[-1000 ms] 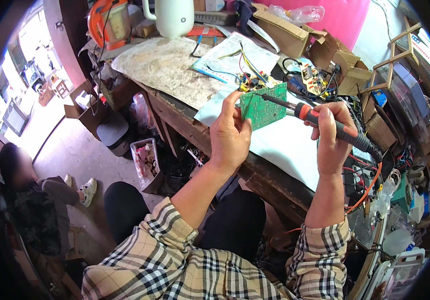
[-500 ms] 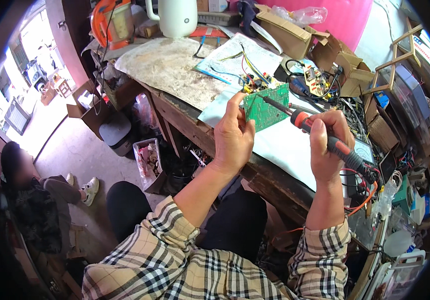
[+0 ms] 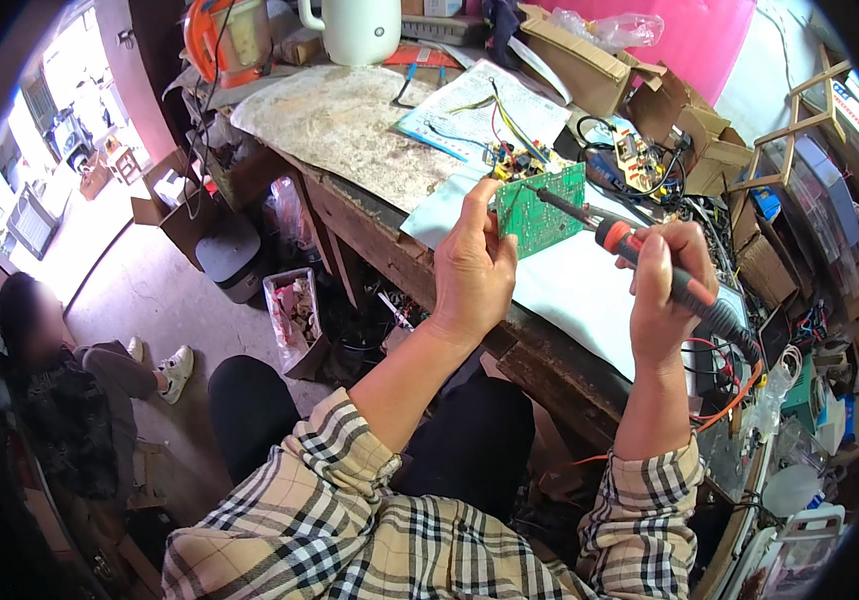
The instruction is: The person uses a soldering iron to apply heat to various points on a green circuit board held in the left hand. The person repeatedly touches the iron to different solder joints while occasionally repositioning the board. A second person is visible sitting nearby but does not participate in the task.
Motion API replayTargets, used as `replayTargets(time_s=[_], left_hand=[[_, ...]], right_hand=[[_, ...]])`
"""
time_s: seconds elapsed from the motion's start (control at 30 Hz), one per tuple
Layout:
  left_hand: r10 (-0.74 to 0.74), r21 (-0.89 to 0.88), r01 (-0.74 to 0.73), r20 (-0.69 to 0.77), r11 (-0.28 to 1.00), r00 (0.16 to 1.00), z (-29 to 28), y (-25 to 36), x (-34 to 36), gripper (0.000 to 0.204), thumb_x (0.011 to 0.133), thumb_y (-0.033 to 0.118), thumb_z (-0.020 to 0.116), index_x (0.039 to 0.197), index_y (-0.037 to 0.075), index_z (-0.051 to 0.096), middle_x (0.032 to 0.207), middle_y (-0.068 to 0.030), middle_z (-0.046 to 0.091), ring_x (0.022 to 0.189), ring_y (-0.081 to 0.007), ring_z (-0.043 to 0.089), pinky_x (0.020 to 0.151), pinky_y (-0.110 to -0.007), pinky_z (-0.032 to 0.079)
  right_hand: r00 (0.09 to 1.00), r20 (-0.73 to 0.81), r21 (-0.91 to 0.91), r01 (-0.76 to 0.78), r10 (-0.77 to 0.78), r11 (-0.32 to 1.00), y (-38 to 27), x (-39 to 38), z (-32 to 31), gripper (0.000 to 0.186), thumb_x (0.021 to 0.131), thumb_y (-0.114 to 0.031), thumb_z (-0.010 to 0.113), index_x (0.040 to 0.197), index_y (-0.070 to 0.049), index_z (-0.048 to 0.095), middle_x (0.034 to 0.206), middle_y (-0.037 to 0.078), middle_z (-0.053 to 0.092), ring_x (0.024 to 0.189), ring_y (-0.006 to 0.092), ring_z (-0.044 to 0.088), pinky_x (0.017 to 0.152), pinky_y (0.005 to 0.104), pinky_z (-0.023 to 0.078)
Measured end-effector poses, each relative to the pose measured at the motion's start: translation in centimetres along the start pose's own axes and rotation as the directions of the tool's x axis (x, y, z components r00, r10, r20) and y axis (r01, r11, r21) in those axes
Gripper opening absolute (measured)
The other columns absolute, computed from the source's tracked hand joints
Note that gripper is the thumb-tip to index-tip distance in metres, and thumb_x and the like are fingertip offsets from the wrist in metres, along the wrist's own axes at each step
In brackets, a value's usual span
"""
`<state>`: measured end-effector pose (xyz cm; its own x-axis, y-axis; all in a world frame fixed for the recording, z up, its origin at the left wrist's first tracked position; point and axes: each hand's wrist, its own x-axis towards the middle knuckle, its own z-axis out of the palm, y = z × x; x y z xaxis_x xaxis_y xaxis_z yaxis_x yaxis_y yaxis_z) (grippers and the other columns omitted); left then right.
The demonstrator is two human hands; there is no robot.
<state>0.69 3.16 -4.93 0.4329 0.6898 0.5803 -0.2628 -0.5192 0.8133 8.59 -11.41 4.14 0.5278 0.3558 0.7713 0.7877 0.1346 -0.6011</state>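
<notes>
My left hand (image 3: pixel 475 265) grips a green circuit board (image 3: pixel 548 222) by its left edge, thumb on the near face and fingers partly hidden behind. The solder side faces me, and electronic parts with yellow and other coloured wires (image 3: pixel 512 125) show beyond its top edge. In my right hand (image 3: pixel 668 290) is a soldering iron (image 3: pixel 695 297) with a black and red handle. Its dark tip (image 3: pixel 550 198) points left at the upper part of the board; whether it touches cannot be made out. Under both lies a white sheet (image 3: pixel 575 310) on the bench.
A wooden workbench (image 3: pixel 345 115) carries a white kettle (image 3: pixel 360 30), an orange container (image 3: pixel 212 40), printed paper and cardboard boxes (image 3: pixel 580 60). Another board (image 3: pixel 638 160) and tangled cables lie to the right. A seated person (image 3: pixel 70 400) is at the left. A box of scraps (image 3: pixel 295 320) stands on the floor.
Both hands, the board and the iron sit slightly farther right in the picture. The board has turned a little, and the iron's tip remains at its upper part.
</notes>
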Motion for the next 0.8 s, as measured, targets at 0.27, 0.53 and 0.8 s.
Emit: replayTargets(time_s=[0.27, 0.53, 0.8], left_hand=[[-0.029, -0.013, 0.029, 0.01, 0.999, 1.0, 0.0, 0.1, 0.1, 0.058, 0.083, -0.009, 0.063, 0.136, 0.008, 0.044, 0.083, -0.0041, 0.06, 0.068, -0.0081, 0.059, 0.063, -0.025, 0.05], [0.001, 0.013, -0.001, -0.003, 1.0, 1.0, 0.0, 0.0, 0.0, 0.059, 0.083, -0.01, 0.063, 0.135, 0.008, 0.045, 0.083, -0.0043, 0.061, 0.069, -0.0088, 0.061, 0.064, -0.025, 0.05], [-0.012, -0.042, 0.011, -0.023, 0.999, 1.0, 0.2, 0.1, 0.1, 0.062, 0.079, -0.01, 0.066, 0.135, 0.009, 0.047, 0.078, -0.0083, 0.057, 0.065, -0.0189, 0.06, 0.064, -0.031, 0.051]], right_hand=[[0.954, 0.072, -0.227, 0.3, -0.291, 0.927, -0.8, -0.2, 0.7, 0.008, 0.082, -0.007, 0.062, 0.077, -0.003, 0.056, 0.064, 0.008, 0.057, 0.053, 0.0161, 0.051, 0.052, 0.0299, 0.042], [0.991, -0.02, -0.106, 0.129, -0.132, 0.986, 0.0, -0.2, 0.4, 0.015, 0.086, -0.012, 0.061, 0.077, -0.002, 0.056, 0.064, 0.007, 0.057, 0.052, 0.0131, 0.05, 0.052, 0.0279, 0.042], [0.999, -0.042, 0.018, -0.002, 0.003, 1.0, -0.2, 0.1, 0.1, 0.014, 0.088, -0.011, 0.06, 0.077, -0.003, 0.057, 0.063, 0.004, 0.058, 0.053, 0.0094, 0.049, 0.052, 0.0261, 0.041]])
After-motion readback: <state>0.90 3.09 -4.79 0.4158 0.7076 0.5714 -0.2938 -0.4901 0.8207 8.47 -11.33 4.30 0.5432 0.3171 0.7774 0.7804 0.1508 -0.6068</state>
